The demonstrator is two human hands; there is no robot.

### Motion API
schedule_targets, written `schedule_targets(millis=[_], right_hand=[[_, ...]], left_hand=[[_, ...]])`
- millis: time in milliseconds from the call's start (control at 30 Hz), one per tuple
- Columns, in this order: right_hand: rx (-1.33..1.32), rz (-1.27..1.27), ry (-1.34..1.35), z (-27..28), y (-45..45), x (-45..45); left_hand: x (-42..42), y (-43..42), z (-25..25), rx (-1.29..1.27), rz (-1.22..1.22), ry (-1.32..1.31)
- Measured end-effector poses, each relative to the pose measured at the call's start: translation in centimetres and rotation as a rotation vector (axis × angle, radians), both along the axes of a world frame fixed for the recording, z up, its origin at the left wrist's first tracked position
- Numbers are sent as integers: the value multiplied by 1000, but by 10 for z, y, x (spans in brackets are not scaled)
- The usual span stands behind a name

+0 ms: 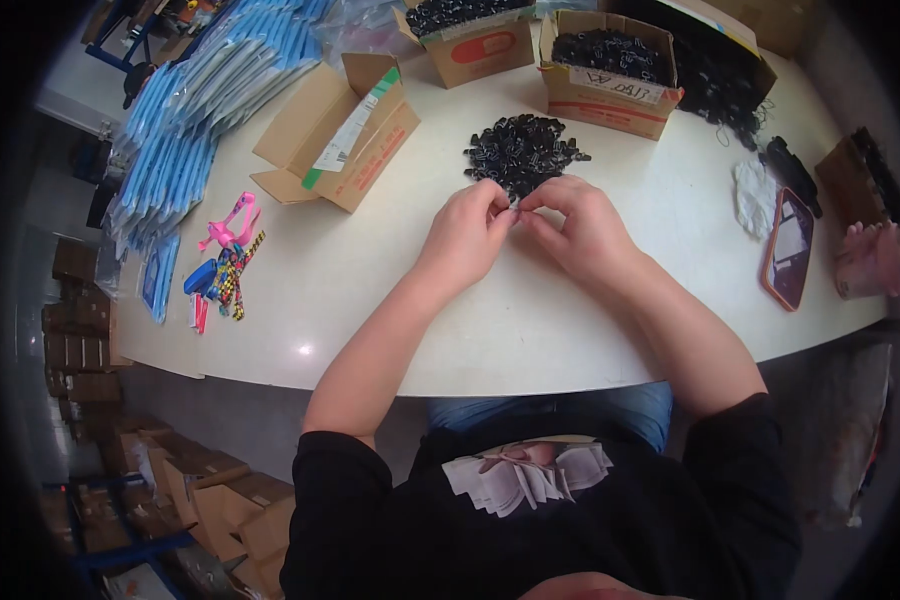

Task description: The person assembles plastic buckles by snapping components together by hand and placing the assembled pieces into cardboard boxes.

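Observation:
My left hand and my right hand meet at the near edge of a pile of small black clip-like pieces. Both are closed, with thumb and forefinger pinched together and the fingertips almost touching. Between them is something tiny with a pale glint, too small to name. Some pieces in the pile have shiny metal-looking parts. Beyond it stand an open carton of similar black pieces and another carton filled with black pieces.
An open, tilted cardboard box stands left of the pile. Further left lie pink and patterned straps and stacked blue plastic packets. On the right are a crumpled white tissue, a phone and a heap of black loops.

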State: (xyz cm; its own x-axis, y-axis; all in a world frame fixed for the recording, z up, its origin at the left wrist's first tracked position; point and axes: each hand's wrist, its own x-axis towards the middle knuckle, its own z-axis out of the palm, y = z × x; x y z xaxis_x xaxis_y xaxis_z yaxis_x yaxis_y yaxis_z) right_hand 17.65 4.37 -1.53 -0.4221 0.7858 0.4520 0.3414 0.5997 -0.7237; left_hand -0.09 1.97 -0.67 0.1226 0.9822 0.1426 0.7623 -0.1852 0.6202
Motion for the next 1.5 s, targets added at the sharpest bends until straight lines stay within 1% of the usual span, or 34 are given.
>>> schedule_targets(millis=[33,67,167,233,267,333,367,533,567,633,733,867,933,1067,1167,1200,1267,1367,1500], right_hand=[[-23,-1,-10,1,-1,0],[-100,12,22,0,-1,-1],[-357,40,104,-1,-3,-2],[-570,60,147,2,-4,-4],[-614,75,179,0,-4,-5],[-703,101,247,-4,-4,-7],[-723,108,260,-3,-4,-8],[-785,116,300,-3,-5,-9],[-790,121,352,-3,-5,-9],[-798,131,456,-4,-5,-10],[-768,136,496,-3,-2,-8],[-852,119,614,3,2,-4],[-901,115,651,7,4,-1],[-934,145,643,6,5,0],[-930,207,608,4,5,1],[-930,231,598,4,5,1],[-920,261,589,4,4,1],[-896,275,587,4,4,0],[-862,287,531,4,4,-1]], left_hand=[[2,-1,-1,-51,18,-146],[2,-2,-3,-100,36,-293],[-1,-3,-23,-88,60,-609],[-3,-9,-16,110,33,-441],[-4,-11,-11,207,20,-353],[-5,-11,-11,317,3,-299],[-5,-10,-11,375,-7,-271],[-6,-9,-14,504,-109,-228],[-5,-9,-13,525,-130,-209],[-4,-11,-9,497,-161,-192],[-3,-12,-7,520,-207,-138],[1,-17,-3,573,-194,-15],[0,-15,-5,596,-213,-31],[-3,-13,-13,582,-199,-142],[-1,-14,-11,485,-71,-223],[-1,-14,-11,464,-65,-238],[-2,-13,-12,423,-55,-270],[-5,-13,-13,403,-97,-249],[-5,-13,-12,421,-109,-261]])
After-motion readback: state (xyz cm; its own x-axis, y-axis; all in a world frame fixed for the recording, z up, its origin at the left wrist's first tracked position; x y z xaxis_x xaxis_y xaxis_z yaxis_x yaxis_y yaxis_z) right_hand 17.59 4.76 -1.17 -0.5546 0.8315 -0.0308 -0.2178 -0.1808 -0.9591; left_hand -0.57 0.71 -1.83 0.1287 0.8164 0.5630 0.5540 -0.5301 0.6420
